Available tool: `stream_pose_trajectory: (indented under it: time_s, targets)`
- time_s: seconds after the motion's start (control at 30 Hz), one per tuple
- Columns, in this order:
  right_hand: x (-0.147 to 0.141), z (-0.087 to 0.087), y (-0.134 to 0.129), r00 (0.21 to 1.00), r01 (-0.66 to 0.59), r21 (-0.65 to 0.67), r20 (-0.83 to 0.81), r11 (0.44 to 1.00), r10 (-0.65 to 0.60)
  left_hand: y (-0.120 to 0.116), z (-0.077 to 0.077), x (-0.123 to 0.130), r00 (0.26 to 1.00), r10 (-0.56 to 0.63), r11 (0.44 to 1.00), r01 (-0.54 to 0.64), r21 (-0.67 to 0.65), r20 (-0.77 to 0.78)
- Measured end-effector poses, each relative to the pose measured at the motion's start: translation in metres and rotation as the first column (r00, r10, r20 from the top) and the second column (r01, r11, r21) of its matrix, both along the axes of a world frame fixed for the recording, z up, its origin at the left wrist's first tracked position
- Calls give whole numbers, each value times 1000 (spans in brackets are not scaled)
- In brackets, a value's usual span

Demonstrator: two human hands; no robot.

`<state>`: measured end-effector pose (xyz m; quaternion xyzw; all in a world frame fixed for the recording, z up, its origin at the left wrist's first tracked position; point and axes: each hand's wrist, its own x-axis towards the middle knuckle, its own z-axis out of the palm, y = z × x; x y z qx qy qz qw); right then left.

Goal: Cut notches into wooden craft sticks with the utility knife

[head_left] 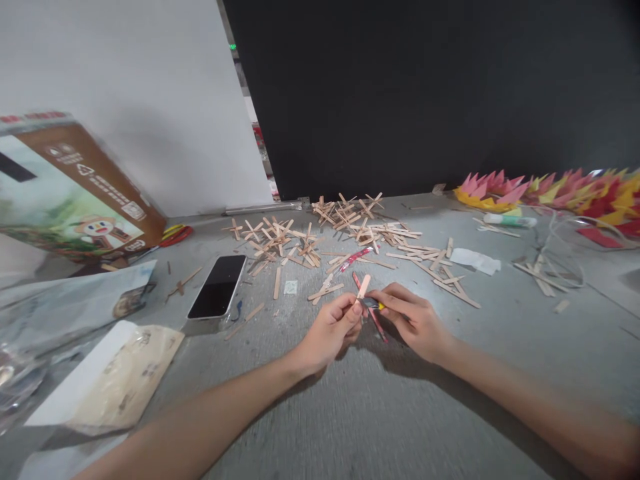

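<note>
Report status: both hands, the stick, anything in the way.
Left hand pinching wooden stick. Right hand gripping dark-and-yellow tool, close against stick. Red strip showing between hands.

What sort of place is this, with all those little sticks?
It looks like a spot for making crafts, perhaps a worktable. Flat wooden sticks lie in piles, pointy pink and yellow paper-like pieces sit at the far right, and the left hand holds a stick.

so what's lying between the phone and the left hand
In the head view, a small pale square, a wooden stick, thinner stick pieces and a small dark blue bit lie between the phone and the left hand.
</note>
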<state>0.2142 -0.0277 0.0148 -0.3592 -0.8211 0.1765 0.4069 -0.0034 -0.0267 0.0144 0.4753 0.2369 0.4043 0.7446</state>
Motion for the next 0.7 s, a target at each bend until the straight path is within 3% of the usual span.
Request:
stream_pose_trajectory:
  time_s: [0.2,0.57,0.7]
  targets:
    - [4,-5,0,1000,11,9,18,1000,-11,3,1,-5,993,-82,997,83,3,-80]
    - [4,-2,0,999,-1,21,44,1000,0,4,-2,-5,995,-90,995,91,28,-37]
    - [4,-3,0,999,0,42,46,999,-2,2,-2,-6,994,-71,996,75,43,-87]
